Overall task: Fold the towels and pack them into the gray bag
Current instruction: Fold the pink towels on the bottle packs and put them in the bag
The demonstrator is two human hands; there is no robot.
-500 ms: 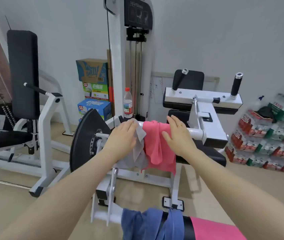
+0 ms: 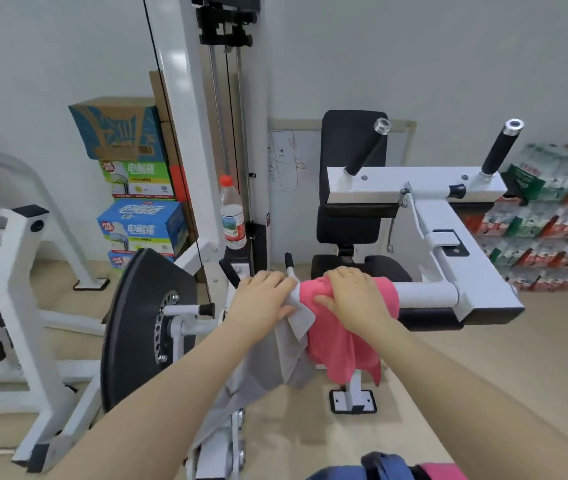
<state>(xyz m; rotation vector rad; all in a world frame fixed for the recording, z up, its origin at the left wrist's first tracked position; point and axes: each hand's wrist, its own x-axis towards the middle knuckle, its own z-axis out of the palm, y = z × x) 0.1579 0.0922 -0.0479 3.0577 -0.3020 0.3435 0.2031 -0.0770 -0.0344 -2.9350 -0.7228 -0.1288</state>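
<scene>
A pink towel (image 2: 341, 344) and a light grey towel (image 2: 286, 355) hang side by side over the white bar (image 2: 424, 295) of a gym machine. My left hand (image 2: 262, 303) lies on top of the grey towel, fingers curled over it at the bar. My right hand (image 2: 355, 299) presses down on the pink towel, fingers closing on the cloth. At the bottom edge, a blue towel (image 2: 379, 467) and another pink towel (image 2: 442, 471) lie over a nearer bar. No grey bag is in view.
A black weight disc (image 2: 137, 323) stands left of my hands. A water bottle (image 2: 232, 213) stands on the machine behind. Stacked cartons (image 2: 133, 188) are at the back left, cases of bottled drinks (image 2: 552, 220) at the right wall. Another white machine frame (image 2: 23, 289) stands at left.
The camera has moved closer and tilted down. Both hands have settled lower onto the towels, and the right hand has bunched the pink cloth under its fingers.
</scene>
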